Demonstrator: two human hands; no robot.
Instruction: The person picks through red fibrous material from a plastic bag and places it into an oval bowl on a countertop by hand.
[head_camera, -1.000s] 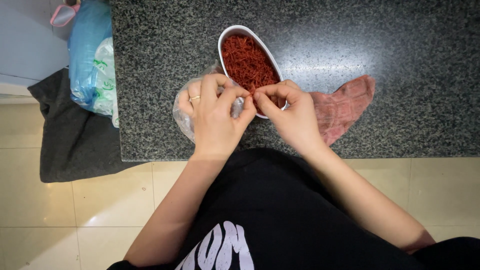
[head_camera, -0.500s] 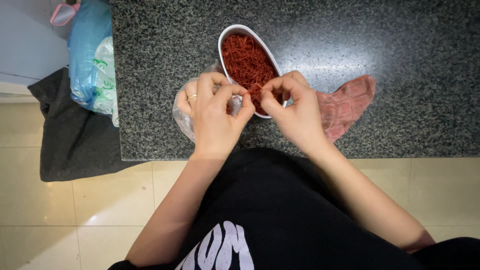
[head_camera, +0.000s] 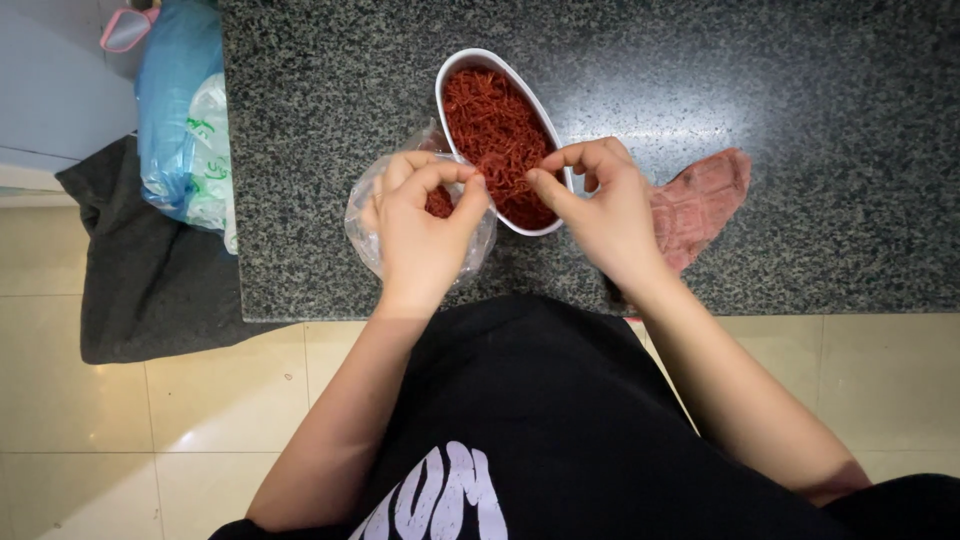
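I see my left hand (head_camera: 425, 225) pinched above a clear bag (head_camera: 365, 215), my right hand (head_camera: 600, 205) pinching red strands at the white oval dish (head_camera: 545, 110) on the speckled surface (head_camera: 800, 100), pink cloth (head_camera: 700, 205) beside

dish (head_camera: 452, 75) on counter (head_camera: 800, 120) – bag (head_camera: 362, 215) left, cloth (head_camera: 700, 205) right

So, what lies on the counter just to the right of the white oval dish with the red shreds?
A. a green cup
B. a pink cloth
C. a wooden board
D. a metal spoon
B: a crumpled pink cloth lies on the dark speckled counter, right of the white oval dish, partly behind the right hand.
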